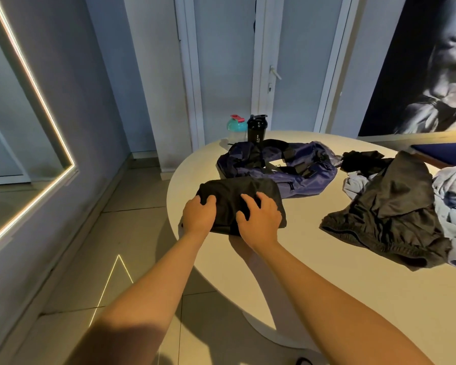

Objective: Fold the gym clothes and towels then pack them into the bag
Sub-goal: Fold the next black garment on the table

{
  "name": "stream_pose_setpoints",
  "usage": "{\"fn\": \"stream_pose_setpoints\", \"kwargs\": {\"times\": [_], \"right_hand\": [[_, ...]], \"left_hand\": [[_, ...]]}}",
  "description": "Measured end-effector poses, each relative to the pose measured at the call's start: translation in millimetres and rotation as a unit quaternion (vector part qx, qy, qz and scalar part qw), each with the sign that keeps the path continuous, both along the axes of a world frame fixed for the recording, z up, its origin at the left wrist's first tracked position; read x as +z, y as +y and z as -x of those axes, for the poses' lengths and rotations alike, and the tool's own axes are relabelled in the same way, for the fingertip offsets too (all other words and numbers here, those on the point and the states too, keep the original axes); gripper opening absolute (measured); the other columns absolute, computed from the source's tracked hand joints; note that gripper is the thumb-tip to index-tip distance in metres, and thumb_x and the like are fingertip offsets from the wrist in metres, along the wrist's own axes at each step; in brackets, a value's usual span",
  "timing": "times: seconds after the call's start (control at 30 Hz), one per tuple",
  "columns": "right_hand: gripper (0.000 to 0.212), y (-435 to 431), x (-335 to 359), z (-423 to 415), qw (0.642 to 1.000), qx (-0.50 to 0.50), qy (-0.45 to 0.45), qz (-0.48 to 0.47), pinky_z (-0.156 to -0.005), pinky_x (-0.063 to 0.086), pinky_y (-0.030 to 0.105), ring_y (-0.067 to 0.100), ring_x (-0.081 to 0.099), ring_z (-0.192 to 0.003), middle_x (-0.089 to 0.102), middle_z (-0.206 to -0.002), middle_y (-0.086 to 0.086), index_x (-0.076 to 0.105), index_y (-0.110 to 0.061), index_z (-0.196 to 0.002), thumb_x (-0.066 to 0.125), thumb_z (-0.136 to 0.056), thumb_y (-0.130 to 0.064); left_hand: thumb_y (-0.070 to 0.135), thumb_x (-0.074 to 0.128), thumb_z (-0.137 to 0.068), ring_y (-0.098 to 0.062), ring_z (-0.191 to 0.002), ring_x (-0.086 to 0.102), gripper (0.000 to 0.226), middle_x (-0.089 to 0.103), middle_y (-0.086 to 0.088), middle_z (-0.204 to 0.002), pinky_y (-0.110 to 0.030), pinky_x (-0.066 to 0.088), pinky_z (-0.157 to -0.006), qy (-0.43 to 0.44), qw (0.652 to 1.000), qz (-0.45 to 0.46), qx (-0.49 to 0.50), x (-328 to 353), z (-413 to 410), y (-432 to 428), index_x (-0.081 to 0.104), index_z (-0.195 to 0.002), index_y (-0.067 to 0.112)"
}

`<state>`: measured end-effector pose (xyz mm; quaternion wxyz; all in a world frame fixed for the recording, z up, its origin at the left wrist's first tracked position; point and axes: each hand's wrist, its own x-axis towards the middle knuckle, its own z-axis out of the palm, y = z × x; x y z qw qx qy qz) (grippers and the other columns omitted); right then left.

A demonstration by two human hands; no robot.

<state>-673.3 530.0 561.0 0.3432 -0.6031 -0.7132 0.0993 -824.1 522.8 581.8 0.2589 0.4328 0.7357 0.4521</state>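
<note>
At frame centre, the left hand (199, 214) and right hand (259, 217), fingers curled, gripped the folded black garment (233, 191) just below the navy duffel bag (308, 177).

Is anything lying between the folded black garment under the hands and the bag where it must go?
Nothing visible. The folded black garment lies right in front of the navy bag. Black straps cross the bag's top; whether it is open cannot be told.
</note>
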Motion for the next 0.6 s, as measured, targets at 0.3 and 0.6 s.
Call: {"fn": "stream_pose_setpoints", "kwargs": {"times": [0.3, 0.6], "right_hand": [[0.076, 5.5, 4.9, -0.1, 0.984, 0.003, -0.141, 0.104, -0.112, 0.017, 0.059, 0.028, 0.030, -0.134, 0.038, -0.139, 0.001, 0.009, -0.048, -0.156, 0.052, -0.095, -0.059], [0.050, 2.5, -7.6, 11.0, 0.994, -0.019, -0.093, 0.050, -0.107, 0.024, 0.048, 0.028, 0.040, -0.124, 0.049, -0.126, 0.002, 0.032, -0.034, -0.152, 0.042, -0.104, -0.042]], "left_hand": [[0.062, 0.051, -0.076, -0.021, -0.103, 0.063, 0.057, 0.061, -0.002, -0.120, -0.046, 0.056, -0.088, -0.037, 0.997, -0.049, -0.041, 3.1, -0.9, 3.6, 0.061, -0.121, 0.028], [0.066, 0.070, -0.076, -0.019, -0.113, 0.060, 0.045, 0.051, 0.005, -0.135, -0.041, 0.058, -0.092, -0.280, 0.951, -0.109, -0.069, 19.6, -9.1, 7.6, 0.057, -0.116, 0.051]]}}
